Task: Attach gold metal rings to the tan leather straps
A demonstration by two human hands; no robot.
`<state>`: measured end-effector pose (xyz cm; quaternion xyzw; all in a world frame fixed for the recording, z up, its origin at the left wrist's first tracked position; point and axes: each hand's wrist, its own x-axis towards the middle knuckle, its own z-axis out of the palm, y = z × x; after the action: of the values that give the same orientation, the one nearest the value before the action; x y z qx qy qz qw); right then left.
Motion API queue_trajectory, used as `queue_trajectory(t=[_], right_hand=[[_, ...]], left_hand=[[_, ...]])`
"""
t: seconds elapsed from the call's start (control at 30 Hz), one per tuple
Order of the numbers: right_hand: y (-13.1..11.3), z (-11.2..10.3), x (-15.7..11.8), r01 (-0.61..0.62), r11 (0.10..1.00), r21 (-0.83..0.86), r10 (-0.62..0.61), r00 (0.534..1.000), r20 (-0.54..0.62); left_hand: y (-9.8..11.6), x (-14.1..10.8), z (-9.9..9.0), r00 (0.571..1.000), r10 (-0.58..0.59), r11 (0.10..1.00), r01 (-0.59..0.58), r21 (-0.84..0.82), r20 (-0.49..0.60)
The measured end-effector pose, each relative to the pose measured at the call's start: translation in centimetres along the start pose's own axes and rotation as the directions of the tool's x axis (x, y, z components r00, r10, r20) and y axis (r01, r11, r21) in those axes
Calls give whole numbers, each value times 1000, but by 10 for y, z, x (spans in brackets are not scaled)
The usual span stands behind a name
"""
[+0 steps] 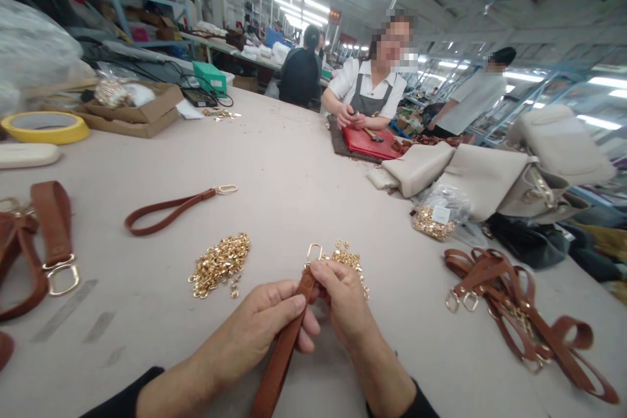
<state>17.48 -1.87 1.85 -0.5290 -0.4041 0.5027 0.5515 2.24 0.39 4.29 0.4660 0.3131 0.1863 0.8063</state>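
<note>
A brown leather strap [283, 356] with a gold metal buckle ring [314, 251] at its far end runs between my hands, its near end leaving the bottom of the view. My left hand [277, 313] is closed around the strap, thumb on top. Close to the ring, my right hand [337, 290] pinches the strap's end; whether a small fitting is between those fingers is hidden. Behind my right hand lies a small heap of gold rivets [351, 258], partly covered by it. A larger pile of gold rivets [220, 264] sits to the left.
A looped brown strap [169, 212] lies beyond the rivets. More brown straps lie at left [51, 215] and in a tangle at right [519, 313]. Cream bags [482, 176] and a bag of gold parts [435, 219] stand right. Across the table a co-worker [375, 81] works over a red pad [367, 142].
</note>
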Motion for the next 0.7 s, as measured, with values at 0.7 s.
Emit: queue_trajectory(t=[0.7], right_hand=[[3,1,2,0,1000,31,0,1000,-11]], left_hand=[[-1,1,-4,999,-21,998,23,-63,24]])
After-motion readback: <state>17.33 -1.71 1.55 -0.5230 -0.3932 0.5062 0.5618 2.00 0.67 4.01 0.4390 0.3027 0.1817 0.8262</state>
